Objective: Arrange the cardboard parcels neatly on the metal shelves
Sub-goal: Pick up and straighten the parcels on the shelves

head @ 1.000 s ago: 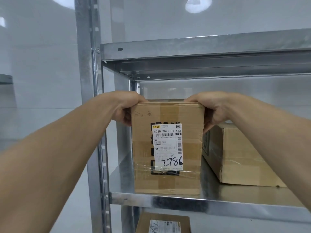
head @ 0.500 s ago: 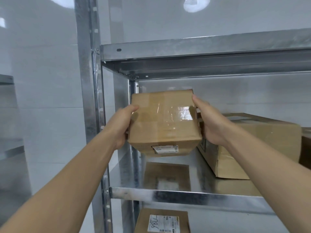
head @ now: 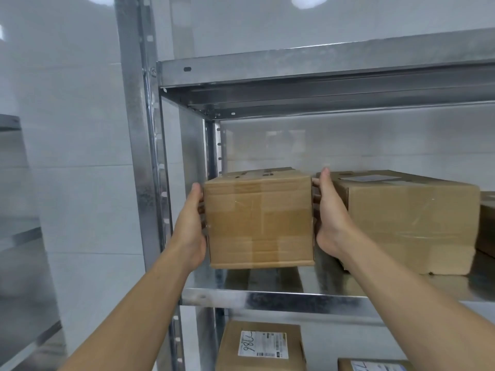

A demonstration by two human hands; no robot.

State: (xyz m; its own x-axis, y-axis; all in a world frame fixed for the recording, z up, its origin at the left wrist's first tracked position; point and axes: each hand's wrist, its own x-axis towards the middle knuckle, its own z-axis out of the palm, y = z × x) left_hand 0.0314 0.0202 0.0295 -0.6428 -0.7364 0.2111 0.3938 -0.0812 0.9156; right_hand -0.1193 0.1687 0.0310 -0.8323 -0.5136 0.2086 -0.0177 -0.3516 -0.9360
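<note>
A brown taped cardboard parcel (head: 258,223) sits at the left end of the middle metal shelf (head: 267,299), its plain taped side facing me. I cannot tell whether its bottom rests on the shelf or hovers just above it. My left hand (head: 191,231) grips its left side, thumb up along the front edge. Gripping the right side is my right hand (head: 332,220), squeezed between this parcel and a larger cardboard parcel (head: 409,223) that stands beside it on the same shelf.
The shelf's upright post (head: 142,156) stands close to the left. An upper shelf (head: 321,65) runs overhead. On the shelf below lie two labelled parcels (head: 261,346) (head: 375,365). A darker box (head: 487,223) shows at the far right edge.
The parcel stood upright with its label facing me, was lifted and tipped, and now lies lower and further in on the shelf with a plain side forward. Both hands moved from its top to its sides.
</note>
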